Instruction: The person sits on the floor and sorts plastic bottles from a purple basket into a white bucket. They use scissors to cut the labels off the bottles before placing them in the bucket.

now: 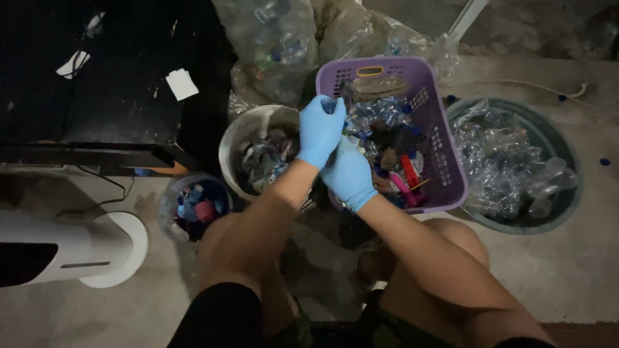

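Clear plastic bottle (330,105), 2 gloved hands (335,151), purple basket (445,138), metal bucket (240,138) beside

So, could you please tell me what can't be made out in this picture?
- Head view: what the left hand pinches is hidden by its own fingers.
- Right hand: its fingers lie behind the left.
- Purple basket: mixed contents, too small and dim.
- Small tub: caps blurred.
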